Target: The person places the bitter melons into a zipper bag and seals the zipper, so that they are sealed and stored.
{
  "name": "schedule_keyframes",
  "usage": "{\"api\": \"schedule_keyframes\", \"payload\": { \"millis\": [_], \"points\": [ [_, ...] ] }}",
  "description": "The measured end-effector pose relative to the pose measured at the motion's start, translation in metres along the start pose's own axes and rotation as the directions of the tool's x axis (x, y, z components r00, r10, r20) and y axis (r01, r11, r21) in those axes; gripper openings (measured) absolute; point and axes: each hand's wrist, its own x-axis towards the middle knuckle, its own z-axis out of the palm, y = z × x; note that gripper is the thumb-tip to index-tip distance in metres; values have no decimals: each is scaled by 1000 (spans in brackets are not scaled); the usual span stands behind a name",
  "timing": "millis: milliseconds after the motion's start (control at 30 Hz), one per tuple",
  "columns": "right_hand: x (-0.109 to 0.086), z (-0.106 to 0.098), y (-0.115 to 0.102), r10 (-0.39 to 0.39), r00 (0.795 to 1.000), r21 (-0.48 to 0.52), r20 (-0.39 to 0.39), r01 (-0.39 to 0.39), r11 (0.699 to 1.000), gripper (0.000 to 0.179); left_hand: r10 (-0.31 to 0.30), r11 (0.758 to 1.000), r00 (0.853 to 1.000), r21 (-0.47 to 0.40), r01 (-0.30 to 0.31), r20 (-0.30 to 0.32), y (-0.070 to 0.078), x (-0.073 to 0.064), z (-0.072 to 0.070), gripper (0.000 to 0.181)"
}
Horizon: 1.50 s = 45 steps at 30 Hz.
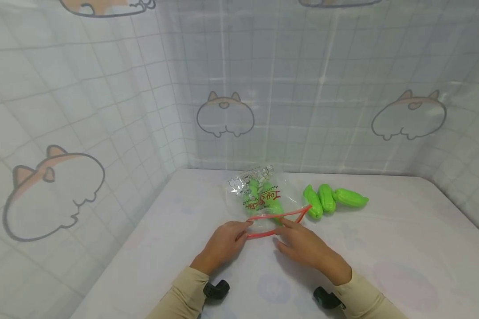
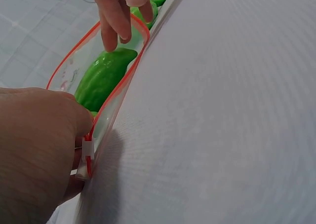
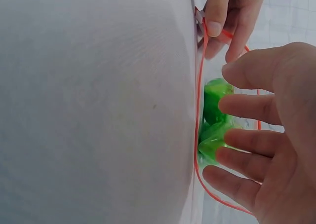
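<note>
A clear zip bag (image 1: 289, 192) with red printing lies on the white table, its red-edged mouth spread apart toward me. Inside are glossy green, pepper-shaped pieces (image 2: 104, 78), their tapered ends near the mouth. My left hand (image 1: 226, 243) pinches the bag's left corner between thumb and fingers, right by the white zip slider (image 2: 88, 149). Over the right part of the mouth is my right hand (image 1: 305, 246), fingers spread and loosely bent. In the right wrist view nothing is in its palm, and the fingertips overlap the bag's opening.
Three more green pieces (image 1: 326, 198) lie on the table just right of the bag. Behind and at the sides hang pale gridded curtains (image 1: 295, 110) with animal drawings. Dark wrist devices (image 1: 326, 297) sit at both cuffs.
</note>
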Motion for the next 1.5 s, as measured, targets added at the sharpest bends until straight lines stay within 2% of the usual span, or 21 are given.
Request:
{"api": "schedule_keyframes", "payload": {
  "millis": [200,433,733,933,1167,1500],
  "points": [
    [2,0,-1,4,1000,-11,28,-3,1000,32,15,1000,1000,-3,-15,-7,-2,0,1,30],
    [5,0,-2,13,999,-1,34,-13,1000,30,3,1000,1000,5,-3,8,-3,0,1,31],
    [2,1,7,38,999,-43,25,-37,998,33,-40,999,998,-1,40,38,0,0,-1,31],
    [6,1,10,81,996,-24,48,-80,997,31,-34,999,999,8,34,39,0,0,0,31],
    [12,3,10,38,998,-10,40,-37,999,29,-29,1000,999,-8,30,32,-1,1,-1,31],
    [11,2,12,66,997,9,46,-67,998,31,-24,1000,999,0,24,43,-1,1,0,31]
  ]
}}
